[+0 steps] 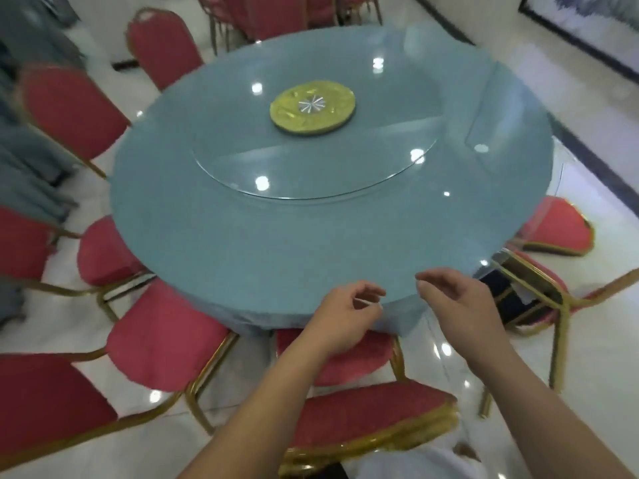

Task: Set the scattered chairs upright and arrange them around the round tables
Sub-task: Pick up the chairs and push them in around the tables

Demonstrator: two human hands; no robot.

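Observation:
A round table (311, 236) with a blue cloth and glass top fills the middle of the view. Red chairs with gold frames ring it. One chair (363, 420) stands upright right in front of me, its seat tucked toward the table edge. At the right a chair (539, 288) lies tipped over on the floor, and another red chair (560, 229) sits low behind it. My left hand (345, 316) and right hand (460, 305) hover above the near table edge, fingers loosely curled, holding nothing.
Upright chairs (155, 337) line the left side of the table, with more (162, 46) at the far left. A glass turntable with a yellow hub (313, 108) sits on the table. Grey-blue drapes (31, 140) hang at the left. Glossy white floor (605, 357) lies to the right.

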